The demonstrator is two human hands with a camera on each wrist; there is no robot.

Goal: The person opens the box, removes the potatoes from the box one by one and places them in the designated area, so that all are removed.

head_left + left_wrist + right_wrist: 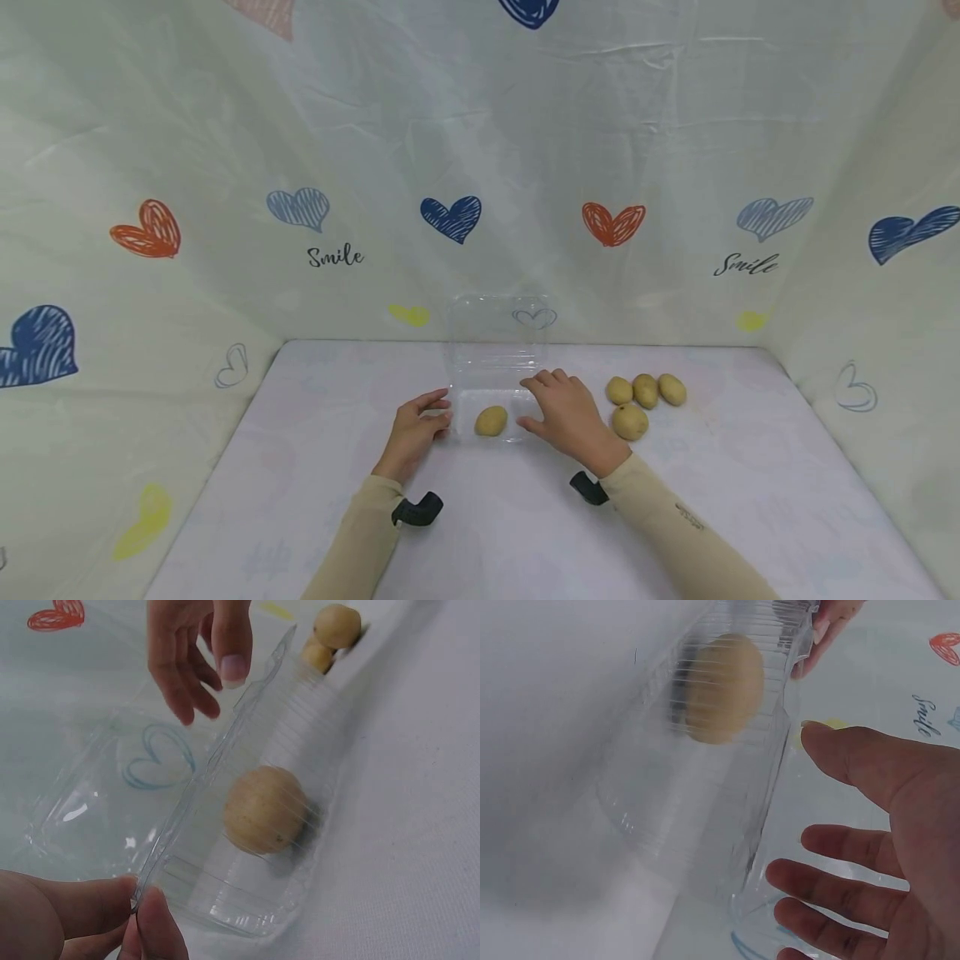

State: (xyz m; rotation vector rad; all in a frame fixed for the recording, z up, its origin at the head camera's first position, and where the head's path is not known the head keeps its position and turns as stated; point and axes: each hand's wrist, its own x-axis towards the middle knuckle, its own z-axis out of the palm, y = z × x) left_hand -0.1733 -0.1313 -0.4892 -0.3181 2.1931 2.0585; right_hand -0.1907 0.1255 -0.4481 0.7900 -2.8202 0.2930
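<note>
A clear plastic clamshell box (467, 400) stands on the table with its lid (495, 329) raised at the back. One potato (491, 421) lies inside the box, seen through the ribbed wall in both wrist views. My left hand (417, 429) pinches the box's left rim between thumb and fingers, plain in the left wrist view. My right hand (566, 417) hovers over the right end of the box, holding nothing; its fingers (840, 892) are spread and loosely bent, with the thumb apart from them.
Several potatoes lie grouped right of the box, among them a larger round one (630, 422) in front. A white cloth covers the table (300, 467). Behind it hangs a pale curtain (525, 125) printed with hearts. Dark curved pieces (420, 510) are worn at both wrists.
</note>
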